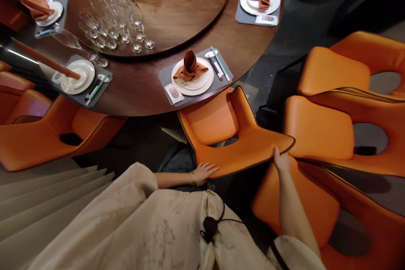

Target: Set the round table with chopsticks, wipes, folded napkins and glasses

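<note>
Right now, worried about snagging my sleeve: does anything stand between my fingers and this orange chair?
Nothing visible does: your left hand and right hand are both already touching the rim of the orange leather chair.

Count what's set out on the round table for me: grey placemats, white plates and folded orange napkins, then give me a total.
Grey placemats: 4
White plates: 4
Folded orange napkins: 3
Total: 11
</note>
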A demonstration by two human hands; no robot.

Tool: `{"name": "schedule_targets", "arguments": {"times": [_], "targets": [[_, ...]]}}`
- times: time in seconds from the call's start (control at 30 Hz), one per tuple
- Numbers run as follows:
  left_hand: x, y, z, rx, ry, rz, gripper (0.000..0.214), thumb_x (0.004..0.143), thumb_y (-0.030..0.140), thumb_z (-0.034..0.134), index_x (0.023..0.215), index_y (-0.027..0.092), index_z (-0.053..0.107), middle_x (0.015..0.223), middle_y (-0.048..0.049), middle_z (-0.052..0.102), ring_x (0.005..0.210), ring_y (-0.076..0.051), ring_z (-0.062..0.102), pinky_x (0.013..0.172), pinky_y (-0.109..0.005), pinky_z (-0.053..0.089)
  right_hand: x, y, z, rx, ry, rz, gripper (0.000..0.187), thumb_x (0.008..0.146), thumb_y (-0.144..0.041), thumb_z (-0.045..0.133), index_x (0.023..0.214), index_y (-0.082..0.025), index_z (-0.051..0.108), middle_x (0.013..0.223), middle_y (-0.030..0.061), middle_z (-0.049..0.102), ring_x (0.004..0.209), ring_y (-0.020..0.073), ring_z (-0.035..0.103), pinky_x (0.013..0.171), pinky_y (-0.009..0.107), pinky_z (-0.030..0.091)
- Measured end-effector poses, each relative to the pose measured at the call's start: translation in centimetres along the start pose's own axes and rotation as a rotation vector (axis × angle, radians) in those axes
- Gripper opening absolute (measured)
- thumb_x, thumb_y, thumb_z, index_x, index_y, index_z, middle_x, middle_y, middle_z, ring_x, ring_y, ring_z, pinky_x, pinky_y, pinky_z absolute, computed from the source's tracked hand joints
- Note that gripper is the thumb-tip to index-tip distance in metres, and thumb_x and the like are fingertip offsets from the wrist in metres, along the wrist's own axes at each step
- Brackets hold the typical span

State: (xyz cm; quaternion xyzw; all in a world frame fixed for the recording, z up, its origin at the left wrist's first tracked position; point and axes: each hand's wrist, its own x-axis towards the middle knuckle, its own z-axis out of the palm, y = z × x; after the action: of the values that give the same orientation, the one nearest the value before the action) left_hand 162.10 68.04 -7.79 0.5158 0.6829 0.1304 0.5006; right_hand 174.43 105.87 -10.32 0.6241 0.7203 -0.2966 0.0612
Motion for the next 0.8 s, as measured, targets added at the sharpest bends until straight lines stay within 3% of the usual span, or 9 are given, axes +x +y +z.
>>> {"name": "schedule_targets", "arguments": {"times": [0.17,0.37,0.6,0.7,0.8], "targets": [[-1.1,-0.8,1.0,-0.103,-0.011,-0.026,0.094,0.068,0.012,0.056,0.154,0.026,0.02,0.16,-0.0098,0.023,0.146,-0.034,0.02,0.116,-0.058,0.021,-1.3,1.6,0.5,0.0,0.008,-0.079,0.064,0.089,-0.05,0.037,0.129,-0.002,0.052,0.13,0.0268,0.057,0.128,0.0373,0.05,0.109,0.05,0.038],[-2.7,-1.8,3.0,-0.189,-0.09,0.01,0.096,0.068,0.017,0.058,0.154,0.028,0.018,0.162,-0.0094,0.017,0.148,-0.036,0.015,0.115,-0.061,0.018,-4.0,3.9,1.8,-0.048,0.004,0.035,0.075,0.087,-0.057,0.036,0.133,0.0,0.051,0.125,0.0285,0.059,0.121,0.0419,0.053,0.104,0.054,0.041],[-2.3,-2.0,2.6,-0.172,-0.13,0.061,0.093,0.072,0.023,0.062,0.153,0.031,0.016,0.163,-0.0098,0.014,0.148,-0.037,0.013,0.114,-0.064,0.018,-4.3,3.3,3.0,0.083,0.186,0.134,0.071,0.086,-0.061,0.039,0.121,-0.001,0.059,0.117,0.028,0.062,0.115,0.0404,0.056,0.099,0.052,0.045],[-1.3,-3.4,1.1,-0.142,-0.143,0.172,0.095,0.071,0.031,0.07,0.153,0.024,0.022,0.161,-0.0141,0.019,0.147,-0.036,0.019,0.117,-0.057,0.02,-7.9,3.0,6.0,0.393,0.185,0.243,0.066,0.093,-0.054,0.025,0.129,-0.006,0.052,0.117,0.0206,0.063,0.106,0.03,0.063,0.085,0.042,0.054],[-1.4,-6.6,-1.6,-0.177,-0.123,0.305,0.091,0.071,0.038,0.073,0.149,0.016,0.032,0.155,-0.018,0.031,0.144,-0.032,0.03,0.119,-0.046,0.025,-16.7,3.7,12.4,0.539,0.112,0.297,0.059,0.096,-0.048,0.022,0.131,-0.009,0.05,0.106,0.0143,0.066,0.087,0.0208,0.067,0.07,0.032,0.056]]}}
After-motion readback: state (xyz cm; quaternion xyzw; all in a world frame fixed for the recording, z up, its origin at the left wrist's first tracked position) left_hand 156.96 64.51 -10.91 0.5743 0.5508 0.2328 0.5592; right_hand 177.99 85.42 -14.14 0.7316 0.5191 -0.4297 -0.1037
